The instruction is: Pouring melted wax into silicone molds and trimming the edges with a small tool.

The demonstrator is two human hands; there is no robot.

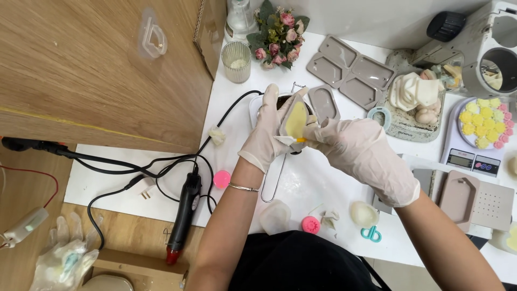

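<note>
Over the white table (301,183), your gloved left hand (269,132) cups a grey mould (293,121) w/ yellow wax in it, fingers curled round it, while your gloved right hand (361,153) pinches a small orange-tipped tool (299,140) at its edge.

— Under the gloved left hand (267,132), what?
— Grey mould (291,121) half covered by the fingers; back side hidden. Vessel below it (281,100) almost wholly masked, only a dark rim showing.
— Tool in the gloved right hand (360,151)?
— Only an orange tip (300,140) visible; the rest buried in the palm, kind impossible to tell.
— Right edge?
— Grey machine (498,51) cut off by the frame, likewise the plate of yellow and pink flower shapes (484,123). Scale display (474,160) too small to read.
— Bottom left?
— Crumpled glove (64,261) blurred; beige object (107,281) cropped by the lower edge. Bottle behind the bouquet (239,19) cut off at the top.
</note>
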